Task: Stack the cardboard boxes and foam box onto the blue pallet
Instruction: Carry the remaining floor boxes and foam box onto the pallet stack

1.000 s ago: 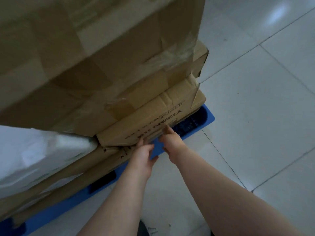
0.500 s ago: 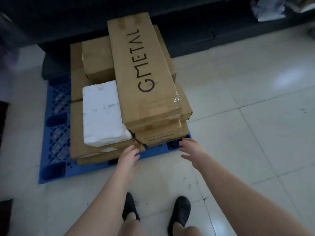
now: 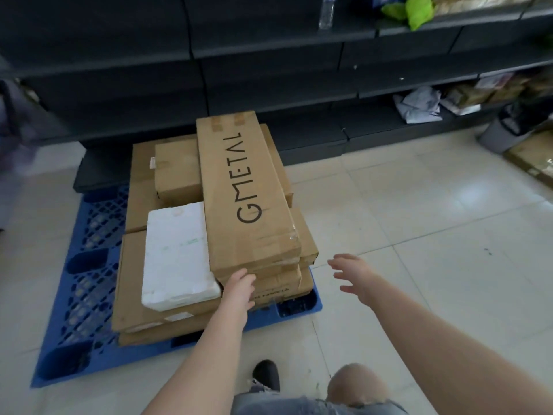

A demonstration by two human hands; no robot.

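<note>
The pallet (image 3: 89, 265) lies on the floor, carrying the foam box (image 3: 176, 253) beside the long box (image 3: 242, 193), whose length runs away from the person. Left hand (image 3: 239, 290) touches its near end, fingers loosely curled, holding nothing; right hand (image 3: 356, 277) spread open, empty.

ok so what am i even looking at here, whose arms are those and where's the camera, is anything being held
There is no machine here: these are a person's two bare arms, filmed by a wide-angle camera worn on their head, looking forward and down. That is why a knee and a dark shoe show at the bottom.

On the tiled floor lies a blue plastic lattice pallet, in front of dark shelving. On it sit several brown cardboard boxes. The topmost is a long brown cardboard box printed GMETAL, and beside it a white foam box rests on a lower carton.

The left hand rests against the near end of the stack, just under the long box, without clearly gripping. The right hand hovers open beside the stack, holding nothing.
</note>
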